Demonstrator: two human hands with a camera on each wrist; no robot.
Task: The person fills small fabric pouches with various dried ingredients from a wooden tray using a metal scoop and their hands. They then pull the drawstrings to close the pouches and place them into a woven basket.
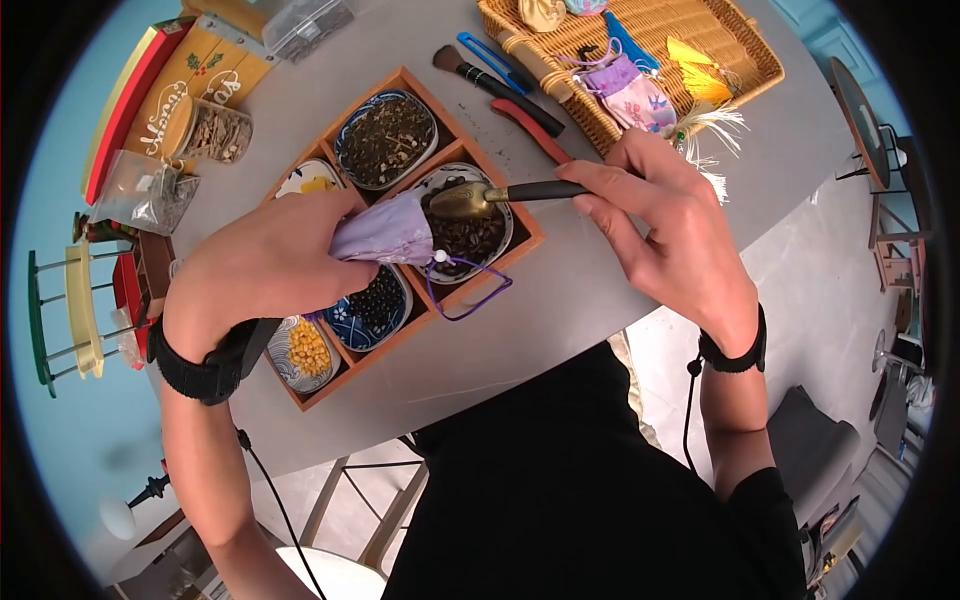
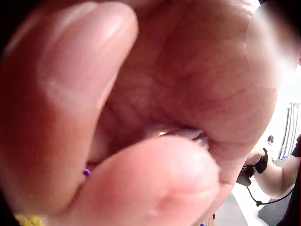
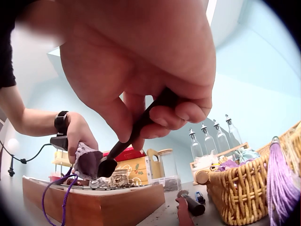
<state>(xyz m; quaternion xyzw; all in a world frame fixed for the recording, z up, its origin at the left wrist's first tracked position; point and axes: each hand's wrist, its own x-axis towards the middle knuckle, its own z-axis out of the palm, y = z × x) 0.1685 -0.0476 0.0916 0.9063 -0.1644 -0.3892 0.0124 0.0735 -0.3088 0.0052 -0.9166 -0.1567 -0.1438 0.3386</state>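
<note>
My left hand (image 1: pixel 262 248) grips a pale lavender drawstring pouch (image 1: pixel 385 232) between thumb and fingers, and its purple cord (image 1: pixel 478 312) dangles below. In the right wrist view the pouch mouth (image 3: pixel 88 165) gapes toward the right. My right hand (image 1: pixel 672 215) pinches the black handle of a small metal scoop (image 1: pixel 462 201). The scoop's bowl is right at the pouch mouth, over a dish of dark dried pieces (image 1: pixel 474 240). Fingers and palm fill the left wrist view and hide most of the pouch there.
Both hands are over a divided wooden box (image 1: pixel 532 238) holding several dishes, including yellow kernels (image 1: pixel 308 346), black beans (image 1: pixel 375 300) and brown crumbs (image 1: pixel 385 140). A wicker basket (image 1: pixel 565 92) with pouches and tassels stands behind. Brushes and a red-handled tool (image 1: pixel 530 130) lie between.
</note>
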